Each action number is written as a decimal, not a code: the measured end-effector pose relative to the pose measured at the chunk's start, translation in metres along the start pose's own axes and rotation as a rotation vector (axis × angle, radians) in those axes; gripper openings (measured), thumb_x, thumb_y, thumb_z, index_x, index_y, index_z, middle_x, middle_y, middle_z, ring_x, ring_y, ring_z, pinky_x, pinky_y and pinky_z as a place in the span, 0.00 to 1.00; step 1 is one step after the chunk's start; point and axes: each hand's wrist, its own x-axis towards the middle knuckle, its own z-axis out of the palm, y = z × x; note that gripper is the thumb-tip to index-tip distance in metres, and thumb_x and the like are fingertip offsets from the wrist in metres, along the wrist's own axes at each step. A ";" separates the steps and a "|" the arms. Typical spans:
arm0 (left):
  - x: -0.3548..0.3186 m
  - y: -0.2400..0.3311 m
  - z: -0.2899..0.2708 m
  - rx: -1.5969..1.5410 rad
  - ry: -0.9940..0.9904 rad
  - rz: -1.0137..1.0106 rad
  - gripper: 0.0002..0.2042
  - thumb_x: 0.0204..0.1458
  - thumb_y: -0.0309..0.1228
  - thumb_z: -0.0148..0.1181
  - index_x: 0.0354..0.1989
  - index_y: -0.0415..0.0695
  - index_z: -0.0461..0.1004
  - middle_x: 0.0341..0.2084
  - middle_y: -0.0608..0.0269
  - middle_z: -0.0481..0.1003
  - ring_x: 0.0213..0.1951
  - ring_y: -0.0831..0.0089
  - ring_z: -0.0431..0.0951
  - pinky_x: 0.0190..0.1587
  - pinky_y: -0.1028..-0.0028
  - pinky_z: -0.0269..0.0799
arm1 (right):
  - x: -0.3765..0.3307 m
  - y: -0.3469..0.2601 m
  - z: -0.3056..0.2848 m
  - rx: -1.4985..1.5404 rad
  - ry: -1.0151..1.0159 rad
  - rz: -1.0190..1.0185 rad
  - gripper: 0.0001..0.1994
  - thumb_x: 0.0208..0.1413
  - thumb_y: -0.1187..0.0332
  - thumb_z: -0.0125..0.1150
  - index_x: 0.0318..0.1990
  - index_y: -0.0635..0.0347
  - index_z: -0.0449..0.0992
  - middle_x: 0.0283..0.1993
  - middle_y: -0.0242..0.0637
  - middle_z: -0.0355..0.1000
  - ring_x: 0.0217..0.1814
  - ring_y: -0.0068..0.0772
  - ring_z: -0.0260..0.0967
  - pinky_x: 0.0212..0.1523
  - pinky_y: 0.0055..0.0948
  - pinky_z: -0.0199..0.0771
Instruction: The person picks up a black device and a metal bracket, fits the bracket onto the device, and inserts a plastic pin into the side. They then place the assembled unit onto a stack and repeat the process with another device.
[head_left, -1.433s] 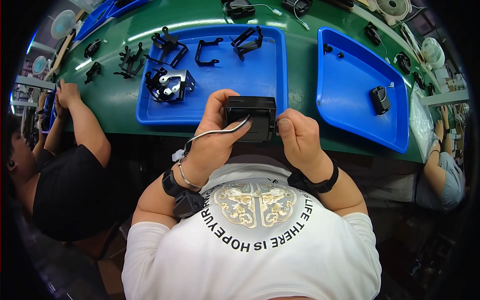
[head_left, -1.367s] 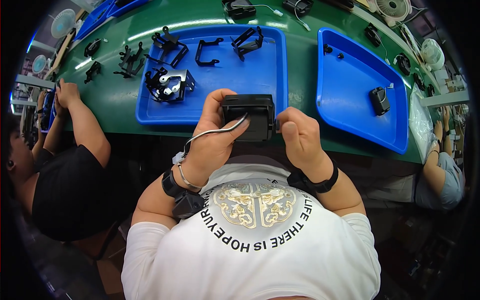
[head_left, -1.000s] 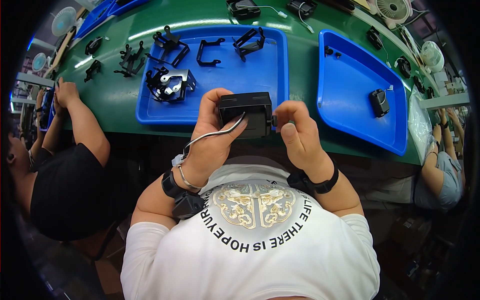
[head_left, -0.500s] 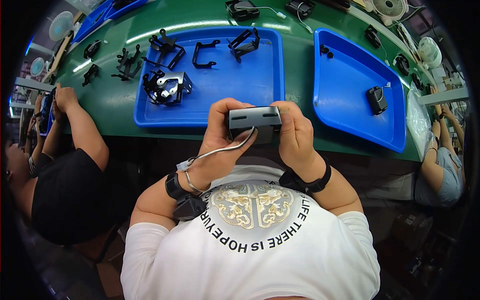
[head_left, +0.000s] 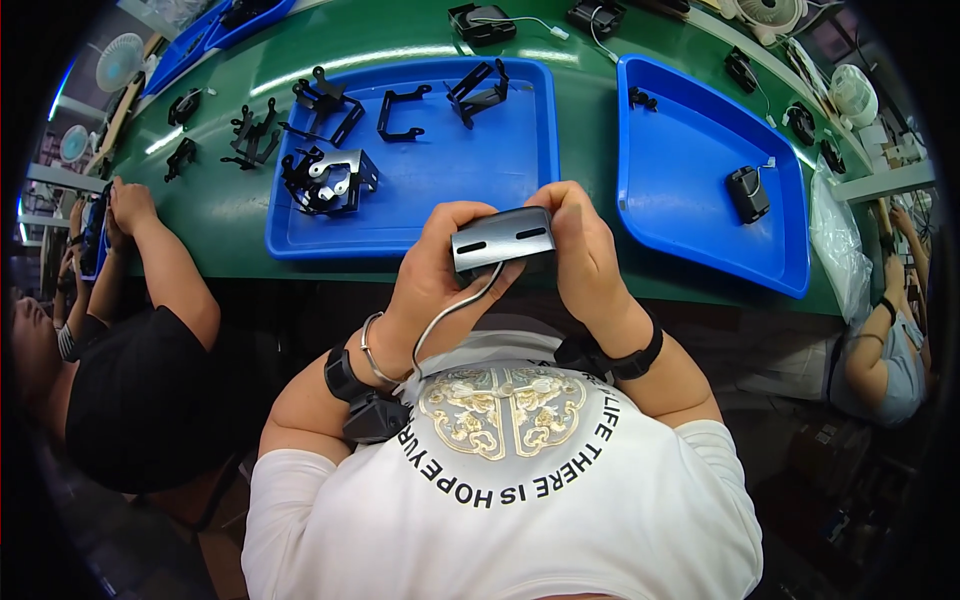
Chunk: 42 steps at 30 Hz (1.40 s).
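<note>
Between both hands, in front of my chest, I hold a black metal bracket (head_left: 503, 238) with two slots in its upward face. A cable (head_left: 437, 322) comes out from under it and hangs down by my left wrist. My left hand (head_left: 437, 262) is closed on the bracket's left end, thumb beneath. My right hand (head_left: 585, 248) grips its right end with the fingers bent. What sits inside or below the bracket is mostly hidden. Just beyond my hands lies the left blue tray (head_left: 480, 180), with several loose black brackets (head_left: 402, 113) in it.
A second blue tray (head_left: 690, 190) at the right holds a small black fan-like unit (head_left: 747, 194) with a lead. More black parts (head_left: 255, 133) lie on the green table (head_left: 215, 225). A clear plastic bag (head_left: 838, 235) is at the right edge. People sit at both sides; one arm (head_left: 165, 240) rests near the left.
The bracket has tipped so its slotted face shows more fully and slants up to the right. The cable's white plug has dropped out of sight by my left wrist.
</note>
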 end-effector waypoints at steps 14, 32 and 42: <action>0.000 -0.003 -0.003 -0.624 0.029 -0.369 0.18 0.49 0.23 0.58 0.46 0.42 0.59 0.39 0.61 0.71 0.39 0.74 0.74 0.35 0.76 0.74 | 0.000 -0.008 -0.013 -0.125 0.018 -0.336 0.12 0.57 0.63 0.52 0.37 0.65 0.73 0.37 0.39 0.66 0.37 0.29 0.62 0.41 0.23 0.61; 0.007 -0.013 -0.005 -0.450 0.361 -0.076 0.18 0.49 0.24 0.59 0.46 0.41 0.59 0.37 0.64 0.72 0.39 0.80 0.72 0.40 0.81 0.70 | -0.001 -0.031 -0.007 -0.329 -0.253 -0.521 0.30 0.59 0.50 0.41 0.60 0.67 0.56 0.65 0.52 0.47 0.67 0.49 0.44 0.63 0.38 0.43; 0.009 -0.021 -0.009 -0.476 0.355 -0.072 0.17 0.49 0.24 0.59 0.45 0.41 0.60 0.36 0.65 0.72 0.37 0.82 0.71 0.39 0.82 0.68 | 0.005 -0.043 -0.007 -0.266 -0.337 -0.596 0.26 0.56 0.61 0.45 0.60 0.63 0.57 0.66 0.55 0.43 0.69 0.52 0.38 0.65 0.42 0.38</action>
